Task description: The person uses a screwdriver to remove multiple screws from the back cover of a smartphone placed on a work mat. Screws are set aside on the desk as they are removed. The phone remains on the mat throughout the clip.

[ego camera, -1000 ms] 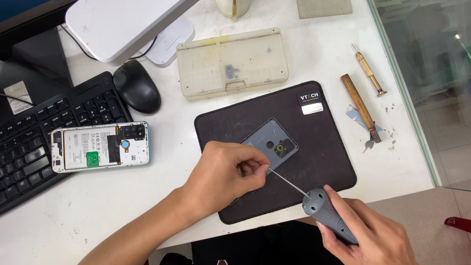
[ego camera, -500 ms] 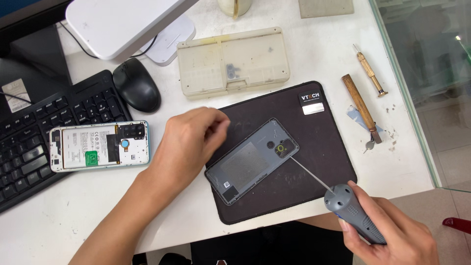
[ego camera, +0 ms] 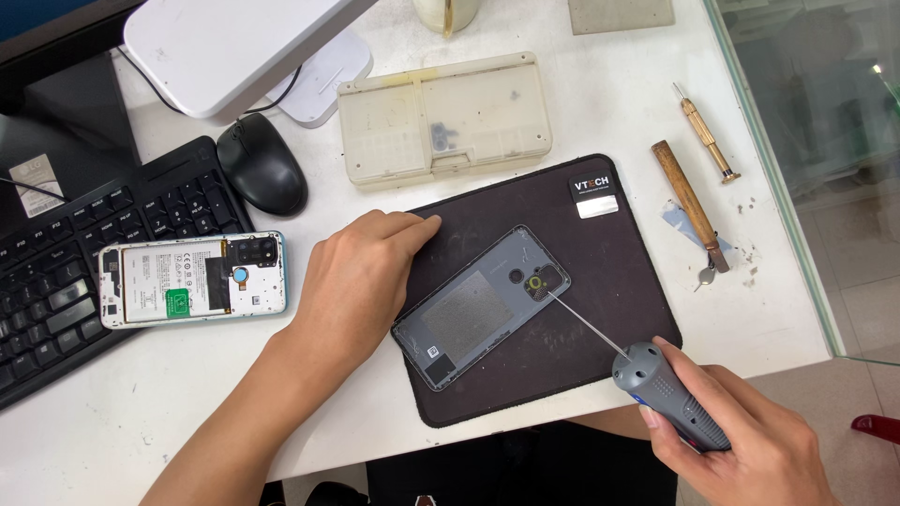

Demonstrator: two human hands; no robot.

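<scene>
A grey phone back cover [ego camera: 483, 305] lies inside-up and slanted on a dark work mat [ego camera: 600, 244]. My left hand [ego camera: 361, 276] rests flat on the mat's left edge, fingers together, touching the cover's left side and holding nothing. My right hand [ego camera: 750, 445] grips a grey electric screwdriver [ego camera: 667, 394] at the table's front edge. Its thin bit [ego camera: 586, 323] reaches up-left to the camera ring on the cover.
An opened phone [ego camera: 192, 278] with its battery showing lies partly on a black keyboard [ego camera: 66, 281]. A black mouse [ego camera: 262, 176], a beige parts box [ego camera: 443, 117], a wooden-handled tool [ego camera: 689, 201] and a small brass screwdriver [ego camera: 705, 136] lie around the mat. Glass edge on the right.
My left hand slid off the cover to the mat's left edge, uncovering the cover. The right hand and screwdriver drew back to the right, bit still at the camera ring.
</scene>
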